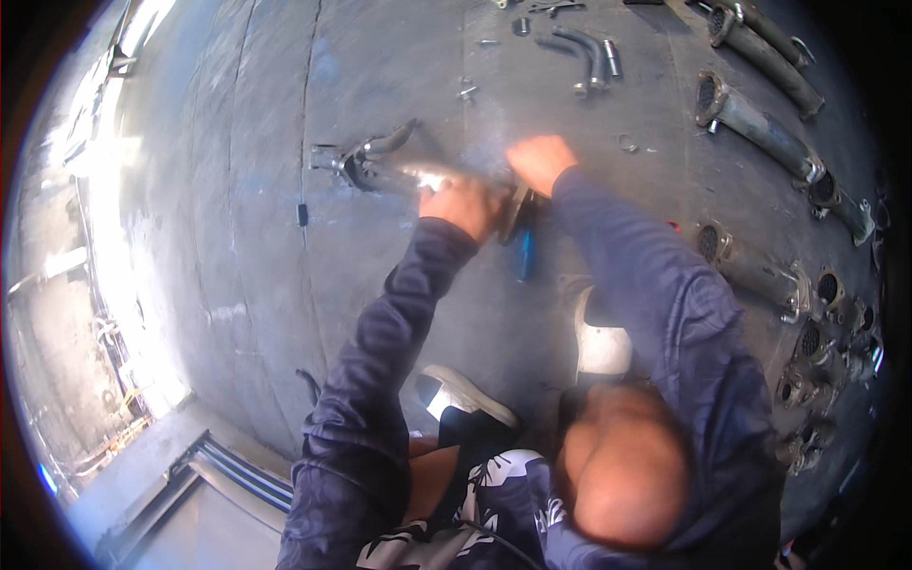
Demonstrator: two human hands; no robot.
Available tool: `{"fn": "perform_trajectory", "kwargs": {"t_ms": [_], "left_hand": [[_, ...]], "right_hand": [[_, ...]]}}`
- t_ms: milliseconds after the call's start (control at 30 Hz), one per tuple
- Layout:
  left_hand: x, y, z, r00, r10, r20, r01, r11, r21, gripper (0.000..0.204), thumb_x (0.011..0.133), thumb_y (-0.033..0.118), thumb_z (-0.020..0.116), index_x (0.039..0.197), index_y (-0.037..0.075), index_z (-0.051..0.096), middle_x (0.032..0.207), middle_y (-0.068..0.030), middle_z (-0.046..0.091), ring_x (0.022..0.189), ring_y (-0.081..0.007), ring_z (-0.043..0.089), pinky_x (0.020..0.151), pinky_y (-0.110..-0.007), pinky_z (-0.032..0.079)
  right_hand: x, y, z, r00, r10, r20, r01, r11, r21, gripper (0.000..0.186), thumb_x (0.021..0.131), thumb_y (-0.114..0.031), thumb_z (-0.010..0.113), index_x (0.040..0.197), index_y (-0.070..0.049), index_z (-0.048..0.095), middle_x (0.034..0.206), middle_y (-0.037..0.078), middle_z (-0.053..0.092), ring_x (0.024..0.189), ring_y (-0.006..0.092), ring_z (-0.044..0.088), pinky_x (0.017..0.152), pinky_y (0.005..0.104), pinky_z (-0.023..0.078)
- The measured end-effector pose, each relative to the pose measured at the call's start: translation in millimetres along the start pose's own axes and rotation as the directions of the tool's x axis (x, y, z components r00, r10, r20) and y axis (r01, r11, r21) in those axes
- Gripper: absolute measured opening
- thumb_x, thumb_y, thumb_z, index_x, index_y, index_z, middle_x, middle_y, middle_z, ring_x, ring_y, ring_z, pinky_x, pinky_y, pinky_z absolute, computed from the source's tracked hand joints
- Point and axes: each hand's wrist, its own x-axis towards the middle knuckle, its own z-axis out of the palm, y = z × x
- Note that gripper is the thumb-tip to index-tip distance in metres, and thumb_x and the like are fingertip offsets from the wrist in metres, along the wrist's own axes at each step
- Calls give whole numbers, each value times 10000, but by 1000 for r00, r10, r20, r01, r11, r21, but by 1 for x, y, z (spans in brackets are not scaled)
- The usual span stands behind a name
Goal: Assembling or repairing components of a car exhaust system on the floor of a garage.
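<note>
The left hand (pixel 465 207) is clasped over a metal pipe (pixel 424 177) down on the floor (pixel 366 271), its fingers hiding part of it. The right hand (pixel 541 166) is a blur beside the pipe's flanged end; I can't tell its grip, nor make out the tip of the blue-handled tool (pixel 525 256) near it.

- Handle (pixel 525 257): bright blue
- Metal part (pixel 514 215): brownish grey
- Sleeves (pixel 372 347): dark blue
- Shorts (pixel 499 489): black, white motifs
- Shoes (pixel 603 351): white
- Pipes (pixel 766 134): grey, brownish
- Floor (pixel 256 247): grey
</note>
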Motion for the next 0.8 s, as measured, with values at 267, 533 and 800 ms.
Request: {"fn": "perform_trajectory", "kwargs": {"t_ms": [267,533,800], "left_hand": [[2,2,3,994,-31,-108,16,990,-140,625,811,565,603,1201,76,596,1120,-130,578,1090,-311,532,947,-482,358],[22,35,4,932,-362,24,356,901,-246,446,744,492,688,1022,145,714,972,-80,706,1084,-290,567,991,-504,314],[14,37,13,904,-393,-168,311,874,-373,395,664,369,732,927,92,631,964,-93,647,969,-297,603,868,-460,409]], "right_hand": [[0,2,9,1000,3,-19,-3,1000,-16,145,837,-148,564,862,-114,704,865,96,710,821,253,705,668,374,555],[-4,2,12,998,41,-39,-40,999,19,137,834,-156,578,876,-117,702,883,96,707,838,259,702,690,383,550],[-6,3,14,995,50,-89,-45,997,63,140,837,-148,568,888,-126,696,903,91,698,864,254,694,699,385,540]]}}
